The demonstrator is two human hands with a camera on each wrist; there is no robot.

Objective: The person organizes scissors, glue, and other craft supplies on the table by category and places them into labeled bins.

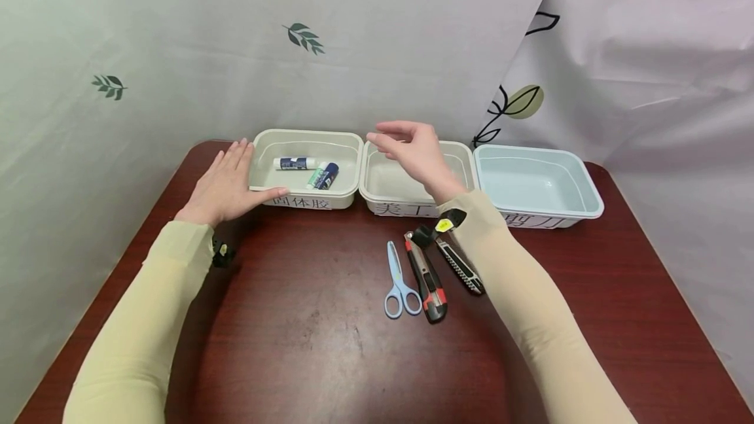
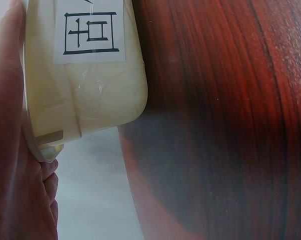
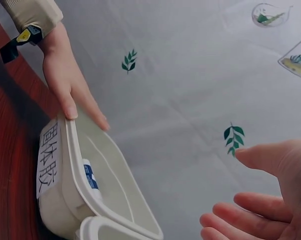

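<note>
My left hand [image 1: 225, 183] rests on the left corner of a cream plastic bin [image 1: 347, 200], fingers extended and thumb along its front rim. Inside that bin are a blue-and-white glue stick [image 1: 296, 163] and a green-and-blue one [image 1: 323, 176]. Over the middle bin [image 1: 377, 190] my right hand [image 1: 415, 152] hovers with nothing held, its fingers loosely bent and the thumb apart, as the right wrist view shows. Nearer me on the table lie blue scissors [image 1: 398, 283], a red-and-black utility knife [image 1: 428, 280] and a black-and-silver utility knife [image 1: 461, 268], partly under the right forearm.
A light blue bin [image 1: 538, 182] stands at the right end of the row. All three bins carry labels on their fronts. A pale patterned curtain [image 1: 235, 44] hangs close behind them. The dark red wooden table [image 1: 306, 345] extends toward me.
</note>
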